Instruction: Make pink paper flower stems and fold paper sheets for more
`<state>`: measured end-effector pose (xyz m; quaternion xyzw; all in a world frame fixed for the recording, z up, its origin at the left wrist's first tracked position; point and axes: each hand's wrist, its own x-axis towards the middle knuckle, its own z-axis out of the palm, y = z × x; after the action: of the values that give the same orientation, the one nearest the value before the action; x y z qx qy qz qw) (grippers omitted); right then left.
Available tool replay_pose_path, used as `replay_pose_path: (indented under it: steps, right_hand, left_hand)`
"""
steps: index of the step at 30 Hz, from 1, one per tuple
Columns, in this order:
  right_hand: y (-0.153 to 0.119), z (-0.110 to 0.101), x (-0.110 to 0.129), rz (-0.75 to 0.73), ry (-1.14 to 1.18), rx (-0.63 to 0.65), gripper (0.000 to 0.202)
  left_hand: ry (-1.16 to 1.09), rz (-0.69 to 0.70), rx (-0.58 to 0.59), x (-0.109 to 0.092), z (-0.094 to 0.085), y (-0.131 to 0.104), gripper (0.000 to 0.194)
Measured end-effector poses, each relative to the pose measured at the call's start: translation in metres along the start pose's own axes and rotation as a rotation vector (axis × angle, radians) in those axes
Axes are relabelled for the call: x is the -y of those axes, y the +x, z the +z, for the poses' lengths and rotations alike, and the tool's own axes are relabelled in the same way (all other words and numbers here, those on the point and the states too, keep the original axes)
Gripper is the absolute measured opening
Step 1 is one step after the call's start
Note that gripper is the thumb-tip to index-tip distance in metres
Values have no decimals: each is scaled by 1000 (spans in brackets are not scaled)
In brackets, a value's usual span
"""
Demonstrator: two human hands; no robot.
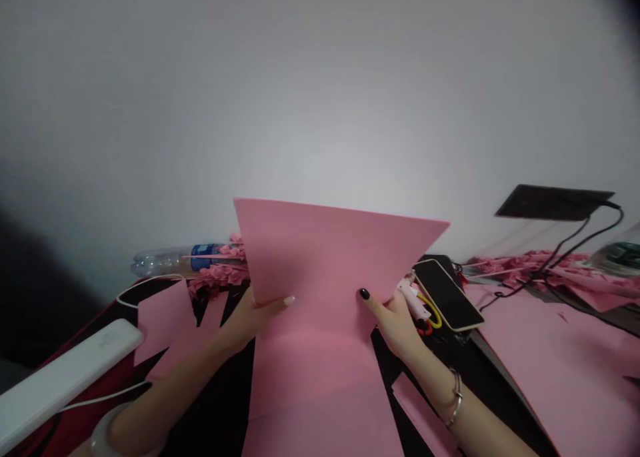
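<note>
A large sheet of pink paper [320,263] is raised and tilted up in front of me, its far edge standing against the wall. My left hand [260,313] grips its left side, thumb on the near face and the fingers hidden behind. On the right side, my right hand [393,317] pinches it the same way with the thumb on top. The lower part of the pink paper [320,410] runs down toward me over the dark table; I cannot tell whether it is one sheet or several.
Left lie a white power strip [75,380], cut pink pieces [165,317] and a plastic bottle [165,262]. Right are a phone [447,293], scissors with yellow handles [433,310], pink sheets [565,363] and a dark flat panel with cables [550,202]. Crumpled pink paper [540,267] lies by the wall.
</note>
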<state>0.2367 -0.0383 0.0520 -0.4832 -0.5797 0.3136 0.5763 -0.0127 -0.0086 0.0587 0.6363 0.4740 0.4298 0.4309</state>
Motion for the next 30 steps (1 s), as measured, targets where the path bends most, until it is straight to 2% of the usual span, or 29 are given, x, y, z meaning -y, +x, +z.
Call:
replay_pose_path:
  steps: [3, 6, 10, 12, 15, 19, 23, 28, 30]
  right_hand:
    - [-2, 2, 3, 33, -49, -6, 33]
    - [1, 0, 10, 48, -30, 1, 33]
    - [11, -7, 25, 30, 51, -15, 29]
    - [18, -9, 35, -3, 147, -45, 28]
    - [28, -11, 52, -59, 254, -85, 32]
    - [33, -11, 69, -92, 291, -80, 30]
    - [29, -15, 62, -96, 266, -47, 29]
    - [11, -15, 27, -1, 153, 50, 30]
    - [5, -11, 16, 2, 113, 55, 32]
  left_hand:
    - [-31, 15, 34, 12, 2, -1, 46]
    - [-37, 1, 35, 12, -2, 1, 43]
    - [-110, 20, 26, -13, -8, 10, 42]
    - [-179, 87, -20, -31, -11, 15, 44]
    - [-200, 118, -109, -56, -14, 21, 39]
    - [-236, 115, -176, -68, -16, 21, 40]
    - [-246, 118, -152, -53, -10, 16, 45]
    - [-79, 54, -17, -6, 1, 4, 39]
    - [-15, 62, -20, 14, 7, -1, 38]
